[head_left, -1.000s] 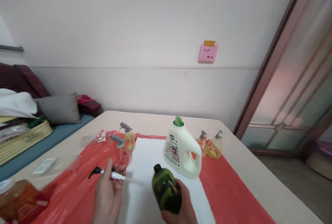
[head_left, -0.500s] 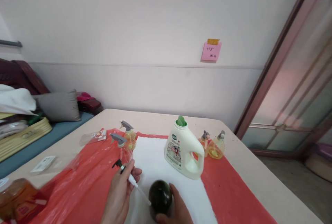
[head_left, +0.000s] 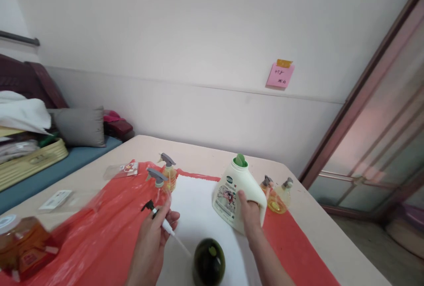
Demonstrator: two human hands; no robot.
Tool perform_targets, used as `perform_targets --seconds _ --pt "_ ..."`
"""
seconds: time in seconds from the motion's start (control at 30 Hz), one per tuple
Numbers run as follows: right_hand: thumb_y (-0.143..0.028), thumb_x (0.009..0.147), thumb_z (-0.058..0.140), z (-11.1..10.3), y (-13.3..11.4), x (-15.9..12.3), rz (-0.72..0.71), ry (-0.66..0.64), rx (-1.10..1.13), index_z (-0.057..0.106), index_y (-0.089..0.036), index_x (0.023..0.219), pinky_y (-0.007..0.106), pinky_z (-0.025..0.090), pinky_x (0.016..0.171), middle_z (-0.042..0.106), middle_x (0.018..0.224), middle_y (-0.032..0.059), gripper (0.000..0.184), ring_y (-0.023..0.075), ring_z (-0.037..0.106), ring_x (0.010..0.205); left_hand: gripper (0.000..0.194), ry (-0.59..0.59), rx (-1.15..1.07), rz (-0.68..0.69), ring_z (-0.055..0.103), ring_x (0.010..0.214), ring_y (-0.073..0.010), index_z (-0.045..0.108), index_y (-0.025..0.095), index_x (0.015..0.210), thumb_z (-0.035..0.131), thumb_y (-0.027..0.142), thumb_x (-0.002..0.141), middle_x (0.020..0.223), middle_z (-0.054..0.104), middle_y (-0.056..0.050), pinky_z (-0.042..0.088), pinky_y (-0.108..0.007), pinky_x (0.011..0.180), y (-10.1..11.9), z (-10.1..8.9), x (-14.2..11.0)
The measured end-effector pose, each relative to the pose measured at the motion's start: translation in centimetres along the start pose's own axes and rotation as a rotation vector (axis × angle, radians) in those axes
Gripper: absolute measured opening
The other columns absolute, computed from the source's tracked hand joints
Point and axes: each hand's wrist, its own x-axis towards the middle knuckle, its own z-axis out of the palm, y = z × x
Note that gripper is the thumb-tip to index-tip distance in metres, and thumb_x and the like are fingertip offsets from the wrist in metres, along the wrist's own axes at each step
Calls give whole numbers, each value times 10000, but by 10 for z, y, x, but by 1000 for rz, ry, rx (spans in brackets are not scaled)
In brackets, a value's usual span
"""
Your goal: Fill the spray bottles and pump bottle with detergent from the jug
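Between the fingers of my left hand (head_left: 159,228) is a pump dispenser top (head_left: 165,225) with a black nozzle, a white collar and a thin clear tube slanting down to the right. The tube's lower end comes close to a dark green round bottle (head_left: 209,263) standing on the white sheet (head_left: 195,197). My right hand (head_left: 249,211) is closed round the handle of a large cream detergent jug (head_left: 228,188). That jug stands upright on the sheet, its green-lined mouth uncapped. Part of its handle is hidden by my fingers.
Two spray bottles (head_left: 162,177) stand at the back left, two more spray bottles (head_left: 278,195) right of the jug. Red plastic sheeting (head_left: 109,228) covers part of the table. An amber-filled container (head_left: 26,246) sits front left, near clear packaging (head_left: 58,200). A pink note (head_left: 280,75) hangs on the wall.
My right hand has let go of the dark green bottle and moved up and right onto the jug's handle. My left hand still holds the pump top. The camera view has tilted slightly.
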Motion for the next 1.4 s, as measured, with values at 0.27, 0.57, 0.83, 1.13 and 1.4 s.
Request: perform_targets --seconds 0.27,0.57,0.83,1.13,1.4 --pt "-781 737 568 -42 -25 -22 -31 -35 -50 283 -190 1547 517 305 1182 515 1493 105 1043 365 385 1424 345 -23 2 46 689 725 -163 646 176 860 854 399 699 728 706 -36 565 -270 674 3 3 -5" --pt "-733 742 635 -146 -44 -36 -487 -234 -627 176 -225 1584 558 513 994 544 1456 167 1085 406 583 1251 391 -40 70 11 675 721 -150 632 174 805 870 447 655 704 712 -37 540 -256 685 -6 8 -9" --pt "-748 859 458 -162 -75 -43 -1150 -183 -1033 299 -175 1548 446 548 756 701 1045 123 910 335 670 941 402 -72 129 10 666 724 -151 626 181 843 858 452 659 719 726 -50 531 -263 707 -12 10 -13" --pt "-686 914 418 -160 -69 -41 -1355 -185 -1097 265 -93 1549 466 422 970 668 1197 171 882 328 634 1041 384 -80 150 12 671 734 -150 629 182 828 858 437 658 725 719 -45 523 -269 719 -11 12 -17" --pt "-486 970 401 -159 -87 -50 -1500 -231 -1217 522 -92 1386 544 393 973 728 1142 164 585 359 657 1013 353 -86 156 -2 675 754 -157 621 186 838 844 410 681 739 727 -50 525 -279 730 -12 10 -16"
